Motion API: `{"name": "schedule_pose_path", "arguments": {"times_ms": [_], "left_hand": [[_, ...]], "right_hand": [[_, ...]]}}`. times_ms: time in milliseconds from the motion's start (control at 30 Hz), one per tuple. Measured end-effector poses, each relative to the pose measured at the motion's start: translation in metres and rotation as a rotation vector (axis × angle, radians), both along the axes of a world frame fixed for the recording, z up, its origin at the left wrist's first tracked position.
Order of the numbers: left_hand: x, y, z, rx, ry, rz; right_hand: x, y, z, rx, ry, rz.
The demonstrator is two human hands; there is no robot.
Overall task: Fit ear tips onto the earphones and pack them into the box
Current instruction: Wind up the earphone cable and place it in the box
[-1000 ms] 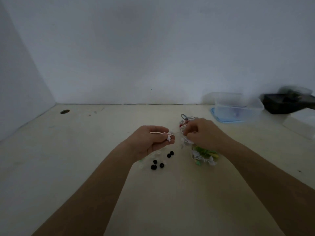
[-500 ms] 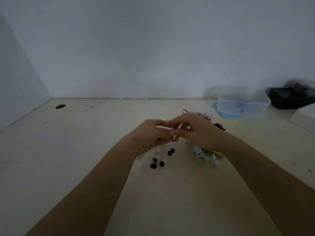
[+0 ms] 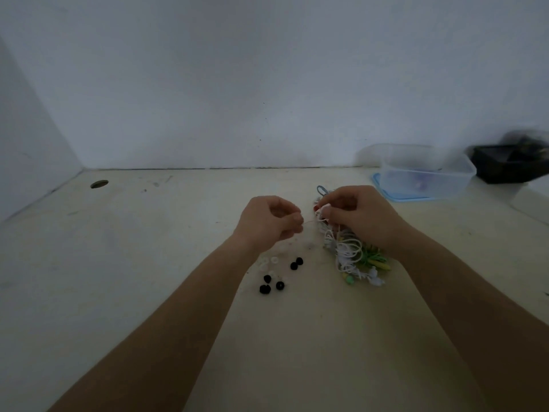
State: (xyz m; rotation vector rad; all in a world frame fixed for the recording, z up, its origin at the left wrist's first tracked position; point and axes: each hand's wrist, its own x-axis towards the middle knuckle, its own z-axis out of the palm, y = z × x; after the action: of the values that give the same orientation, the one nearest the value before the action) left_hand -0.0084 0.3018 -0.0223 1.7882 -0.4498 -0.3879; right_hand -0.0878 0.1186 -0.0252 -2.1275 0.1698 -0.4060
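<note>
A tangled pile of earphones (image 3: 355,257) with white, green and yellow cables lies on the table right of centre. My right hand (image 3: 356,214) hovers over the pile's far end and pinches a white earphone by its bud. My left hand (image 3: 271,223) is a little to the left, fingers curled, pinching the thin cable that runs to the right hand. Several black ear tips (image 3: 271,285) and pale translucent ear tips (image 3: 269,261) lie scattered under my left wrist. A clear plastic box (image 3: 427,176) sits at the back right on its blue lid.
A black tray (image 3: 509,166) with dark items stands at the far right against the wall. A white block (image 3: 531,202) lies at the right edge. A round cable hole (image 3: 99,184) is in the table at the back left. Walls close off the back and left.
My hands, joined half a second ago, have moved apart. The right hand went back over the pile with the earphone, and a cable now stretches between the hands.
</note>
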Motion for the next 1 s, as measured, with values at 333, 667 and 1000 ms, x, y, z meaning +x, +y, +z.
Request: {"name": "schedule_pose_path", "arguments": {"times_ms": [333, 667, 1000], "left_hand": [[0.011, 0.014, 0.001, 0.668, -0.450, -0.127], [0.012, 0.017, -0.009, 0.691, -0.518, -0.189], [0.003, 0.036, -0.008, -0.037, -0.126, -0.030]], "right_hand": [[0.005, 0.016, 0.001, 0.344, -0.075, 0.000], [0.006, 0.029, -0.006, 0.366, -0.059, 0.015], [0.000, 0.035, -0.018, 0.287, -0.130, 0.118]]}}
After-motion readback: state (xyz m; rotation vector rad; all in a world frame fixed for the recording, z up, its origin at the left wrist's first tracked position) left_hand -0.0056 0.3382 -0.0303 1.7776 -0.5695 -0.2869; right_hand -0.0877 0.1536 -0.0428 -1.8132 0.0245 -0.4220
